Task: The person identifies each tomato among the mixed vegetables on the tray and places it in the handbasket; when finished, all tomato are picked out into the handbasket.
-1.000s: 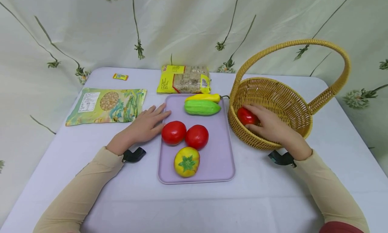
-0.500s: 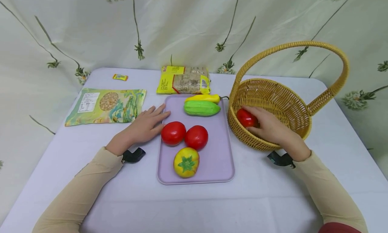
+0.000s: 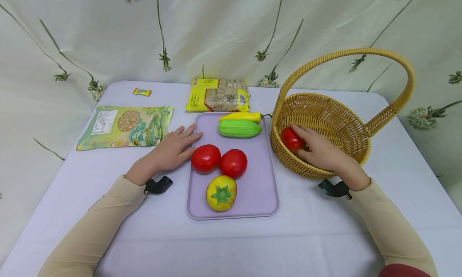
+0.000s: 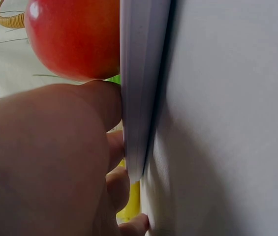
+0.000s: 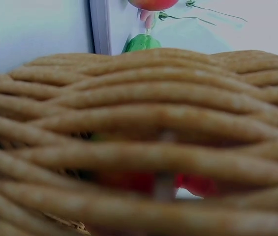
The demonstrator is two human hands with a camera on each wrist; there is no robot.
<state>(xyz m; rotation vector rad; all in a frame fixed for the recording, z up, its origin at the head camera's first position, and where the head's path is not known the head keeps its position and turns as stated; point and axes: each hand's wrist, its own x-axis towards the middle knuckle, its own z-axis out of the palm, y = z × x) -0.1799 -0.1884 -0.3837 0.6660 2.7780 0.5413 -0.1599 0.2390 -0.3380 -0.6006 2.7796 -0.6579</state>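
Inside the wicker basket (image 3: 328, 108), my right hand (image 3: 319, 148) holds a glossy red, tomato-like fruit (image 3: 291, 139) near the left wall, fingers over its far side and thumb on the near side. The basket's weave (image 5: 143, 118) hides most of that grip in the right wrist view. My left hand (image 3: 172, 148) lies with spread fingers on the left edge of the lilac tray (image 3: 256, 189). Close by its thumb is a red fruit (image 3: 205, 158), also large in the left wrist view. Another red fruit (image 3: 233, 163) and a yellow fruit with green leaves (image 3: 221, 193) share the tray.
A green ridged vegetable (image 3: 240, 128) and a yellow pepper (image 3: 241, 116) lie at the tray's far end. Behind is a yellow packet (image 3: 218, 95); a green packet (image 3: 126, 126) and a small yellow wrapper (image 3: 142, 91) lie left. The basket's tall handle (image 3: 361, 52) arches over it.
Almost nothing differs. My right hand stays on the red fruit in the basket, with only a slight shift of fingers and fruit; my left hand keeps its place on the tray edge.
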